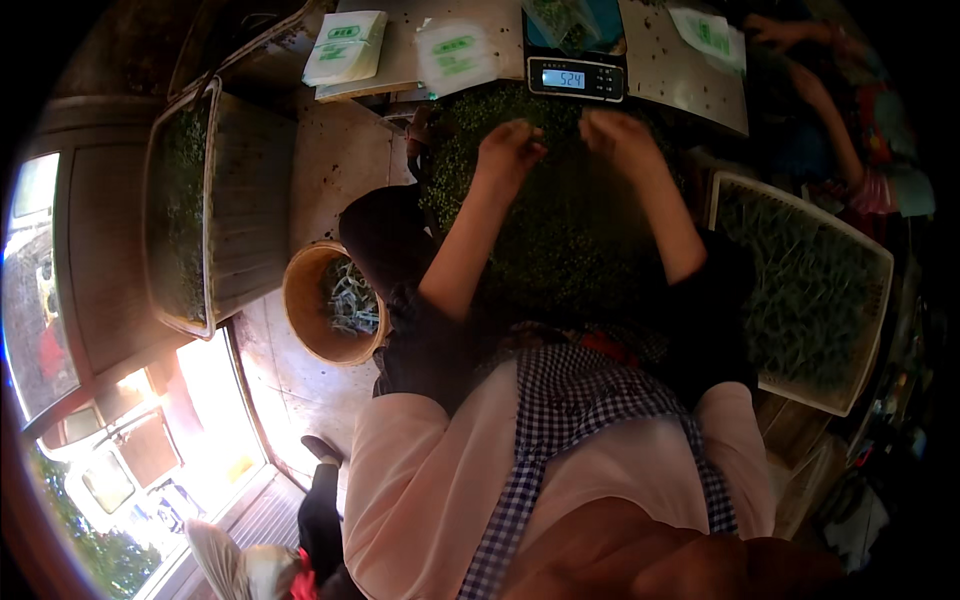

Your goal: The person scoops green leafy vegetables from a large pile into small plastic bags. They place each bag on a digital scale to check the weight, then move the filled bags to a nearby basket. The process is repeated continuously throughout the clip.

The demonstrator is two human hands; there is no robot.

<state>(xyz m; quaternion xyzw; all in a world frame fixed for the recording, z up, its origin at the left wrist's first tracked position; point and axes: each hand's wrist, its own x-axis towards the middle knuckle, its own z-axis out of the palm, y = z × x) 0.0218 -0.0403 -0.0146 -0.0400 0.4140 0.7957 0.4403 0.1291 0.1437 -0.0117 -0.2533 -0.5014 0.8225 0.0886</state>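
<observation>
My left hand (514,154) is over a dark heap of small green, berry-like pieces (469,172) before my lap, its fingers curled. Opposite it, my right hand (616,141) hovers over the same heap, blurred, near the front of a digital scale (575,79). Whether either hand pinches something is too blurred to tell. A clear plastic bag with green contents (564,22) rests on the scale, whose display is lit. Left of the scale lie a flat white plastic bag with green print (456,58) and a stack of similar bags (345,49).
At left stands a tall bin of greenery (255,202); a round tub (304,300) holds pale strips beside my leg. A white plastic crate (870,255) is at right. Another person's arms (832,127) reach near a printed bag (705,34). Someone's leg (321,502) shows behind me.
</observation>
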